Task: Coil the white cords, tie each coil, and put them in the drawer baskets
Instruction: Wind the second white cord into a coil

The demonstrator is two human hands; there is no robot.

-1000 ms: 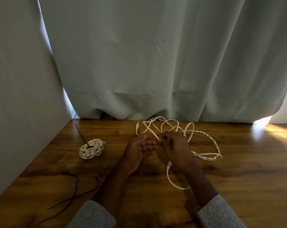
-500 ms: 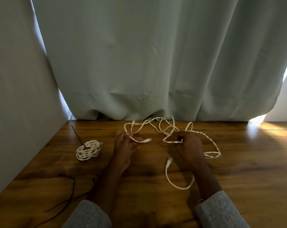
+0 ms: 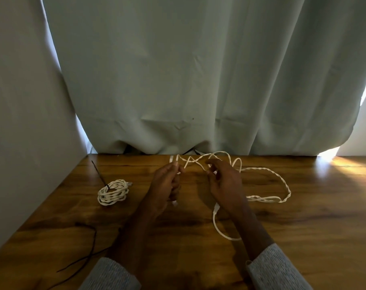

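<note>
White loose cord (image 3: 268, 183) sprawls along the tabletop's (image 3: 303, 227) far edge; left hand (image 3: 165, 187) and right hand (image 3: 226, 185) each pinch it.

table (image 3: 303, 227): warm brown wood, dark grain streaks | loose cord (image 3: 268, 170): white, twisted pattern, right on table | coiled cord (image 3: 113, 192): white, left on table | tie (image 3: 100, 174): black, on coil | thin cord (image 3: 92, 248): black, near-left of table | curtain (image 3: 177, 70): pale grey-green, behind table | sleeves (image 3: 276, 268): grey, speckled
</note>
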